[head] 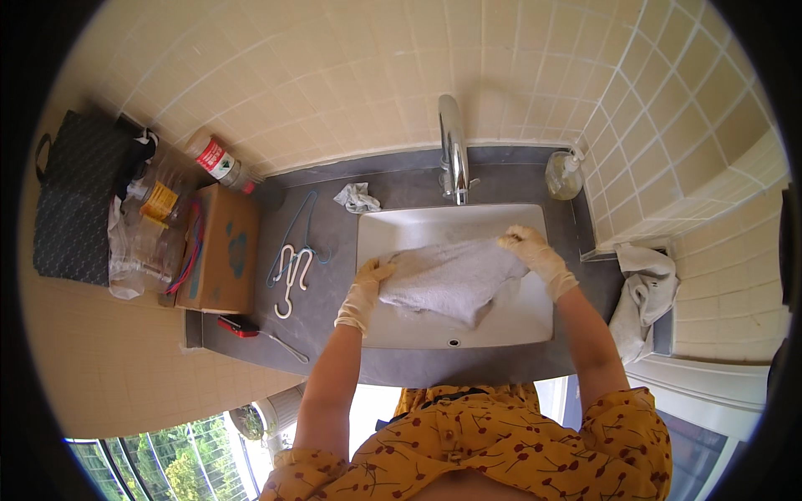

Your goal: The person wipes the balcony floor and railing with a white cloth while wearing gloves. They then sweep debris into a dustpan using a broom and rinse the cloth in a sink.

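Observation:
A pale grey cloth [451, 275] is stretched between my two hands over the white sink basin [401, 332]. My left hand [369, 285], in a cream rubber glove, pinches the cloth's left edge. Gloved the same way, my right hand [529, 250] grips its upper right corner. The lower edge of the cloth hangs loosely into the basin and hides much of its floor. Behind the basin stands a chrome faucet [453, 150]; whether water runs from it I cannot tell.
Left on the grey counter [301, 181] are a blue hanger [307, 219], white hooks [291, 275], a red-and-black object [238, 325] and a cardboard box [219, 250] beside plastic bottles [216, 160]. A crumpled cloth [357, 198], a soap dispenser [564, 175] and a draped grey towel [645, 294] surround the sink.

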`<state>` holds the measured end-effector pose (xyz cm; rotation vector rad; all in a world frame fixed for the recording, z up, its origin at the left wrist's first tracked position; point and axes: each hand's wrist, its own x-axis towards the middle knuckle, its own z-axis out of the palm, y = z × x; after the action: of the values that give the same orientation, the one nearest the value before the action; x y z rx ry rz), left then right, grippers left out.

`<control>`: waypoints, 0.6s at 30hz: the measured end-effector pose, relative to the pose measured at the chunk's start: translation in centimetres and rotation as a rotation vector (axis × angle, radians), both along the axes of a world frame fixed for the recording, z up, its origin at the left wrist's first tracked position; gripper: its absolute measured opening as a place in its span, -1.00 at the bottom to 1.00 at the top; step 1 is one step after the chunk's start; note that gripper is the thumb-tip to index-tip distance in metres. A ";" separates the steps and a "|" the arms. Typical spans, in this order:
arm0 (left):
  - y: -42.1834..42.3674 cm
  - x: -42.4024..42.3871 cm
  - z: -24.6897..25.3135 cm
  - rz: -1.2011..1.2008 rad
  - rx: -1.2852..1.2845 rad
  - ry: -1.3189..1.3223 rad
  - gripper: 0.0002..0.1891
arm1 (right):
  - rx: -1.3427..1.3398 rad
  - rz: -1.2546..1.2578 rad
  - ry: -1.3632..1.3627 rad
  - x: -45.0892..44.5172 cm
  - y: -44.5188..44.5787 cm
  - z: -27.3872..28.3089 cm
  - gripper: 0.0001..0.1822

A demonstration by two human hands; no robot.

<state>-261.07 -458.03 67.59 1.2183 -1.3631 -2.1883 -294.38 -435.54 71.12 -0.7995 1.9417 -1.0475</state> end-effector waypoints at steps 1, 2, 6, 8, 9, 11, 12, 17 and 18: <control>-0.4 -0.7 -2.4 -0.061 -0.030 -0.126 -0.59 | 0.016 -0.032 0.013 -1.3 0.4 -4.0 -0.64; -0.1 -2.1 -3.6 -0.115 -0.192 -0.264 -0.50 | 0.031 -0.088 0.093 -1.9 0.8 -7.1 -0.61; -1.7 -3.0 -8.3 -0.064 -0.879 -0.643 -0.41 | 0.142 -0.234 0.511 1.2 -1.9 -11.9 -0.50; -2.7 -3.3 -9.0 -0.177 -0.922 -0.747 -0.42 | 0.284 -0.114 0.655 6.2 -4.8 -11.2 -0.46; -2.7 -4.2 -9.2 -0.193 -0.960 -0.734 -0.42 | 0.283 -0.034 0.731 8.0 -5.8 -11.0 -0.45; -1.9 -6.7 -9.2 -0.231 -1.028 -0.697 -0.44 | 0.193 0.146 0.766 8.3 -6.1 -11.9 -0.49; -1.6 -8.1 -8.7 -0.322 -0.988 -0.775 -0.41 | 0.239 0.184 0.744 7.9 -6.2 -12.5 -0.51; -0.8 -14.8 -8.8 -0.797 -1.053 -1.106 -0.33 | 0.571 0.093 0.776 5.4 -7.0 -19.5 -0.59; -1.9 -13.3 -11.1 -0.767 -1.162 -1.177 -0.34 | 0.558 0.176 0.829 5.8 -8.9 -19.7 -0.60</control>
<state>-274.38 -459.89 56.46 1.4970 -3.1884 -0.2126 -288.54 -444.49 51.45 -1.1433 2.5908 0.0045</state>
